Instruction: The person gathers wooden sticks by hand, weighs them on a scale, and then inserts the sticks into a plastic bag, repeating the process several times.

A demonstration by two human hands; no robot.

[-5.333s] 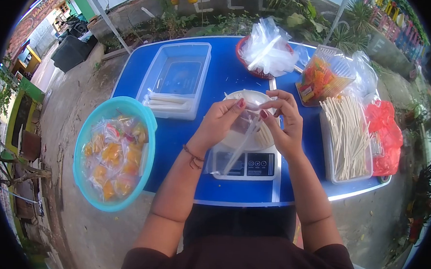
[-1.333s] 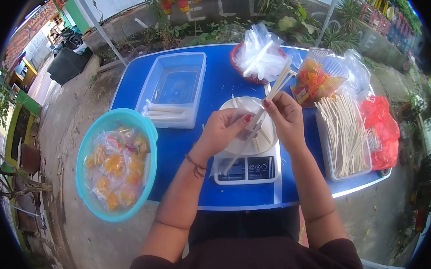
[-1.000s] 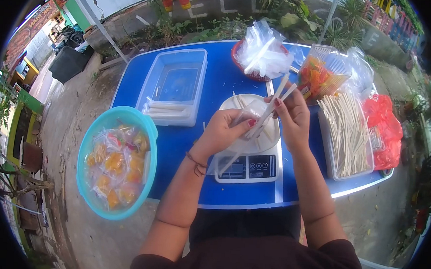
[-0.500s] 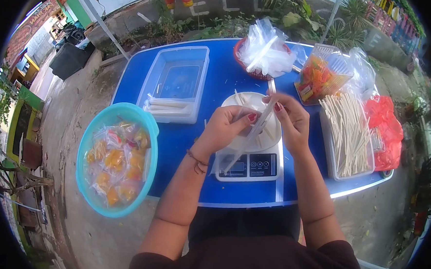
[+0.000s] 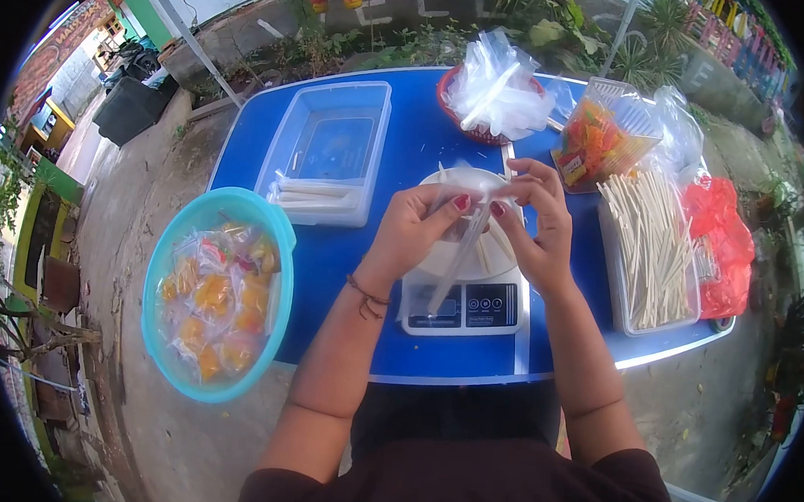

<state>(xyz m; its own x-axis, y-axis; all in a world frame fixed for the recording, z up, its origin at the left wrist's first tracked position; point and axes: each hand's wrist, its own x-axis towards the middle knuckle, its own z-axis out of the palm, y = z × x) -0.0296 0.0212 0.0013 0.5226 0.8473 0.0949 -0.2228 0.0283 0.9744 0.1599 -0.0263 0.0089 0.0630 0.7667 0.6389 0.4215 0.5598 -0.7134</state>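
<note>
Your two hands work close together above one white scale (image 5: 506,322): your left hand (image 5: 414,229) pinches one clear bag (image 5: 461,254) near its mouth, and your right hand (image 5: 544,229) grips the same bag's edge between thumb and fingers. The bag hangs down over the scale's front; its contents can't be counted. At least two pale sticks (image 5: 501,242) lie on the scale's plate.

Around you on the one blue bench (image 5: 405,360) are two rectangular tubs: the far-left tub (image 5: 326,147) with several white bundles (image 5: 314,195), and the right tub (image 5: 657,331) packed with sticks beyond counting. You also have one red basket (image 5: 481,136) of clear bags, one ribbed container (image 5: 641,118) of orange pieces, one red plastic bag (image 5: 725,245) and one teal basin (image 5: 287,236) of overlapping packets.

Your scale's panel shows three round icons, its print too small to read; large "E" and "L" letters mark the wall (image 5: 396,16).
</note>
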